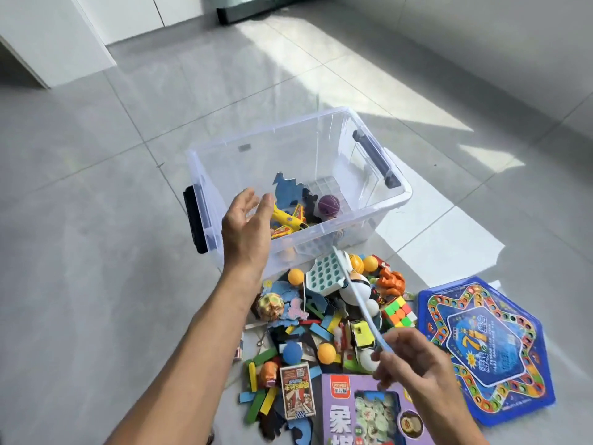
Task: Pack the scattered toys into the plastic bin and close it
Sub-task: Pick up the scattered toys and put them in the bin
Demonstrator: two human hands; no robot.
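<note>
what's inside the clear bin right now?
In the clear bin: a yellow toy plane, a purple ball and blue and dark foam pieces. The left hand covers part of the near corner, so anything there is hidden.

Clear plastic bin (369, 200) stands lidless at frame centre on the grey tiled floor (80, 252), toys inside. Left hand (248, 226) hovers open-fingered over its near rim. Right hand (414, 361), lower right, pinches a light-blue strip (359, 300) above the toy pile (327, 322).
</note>
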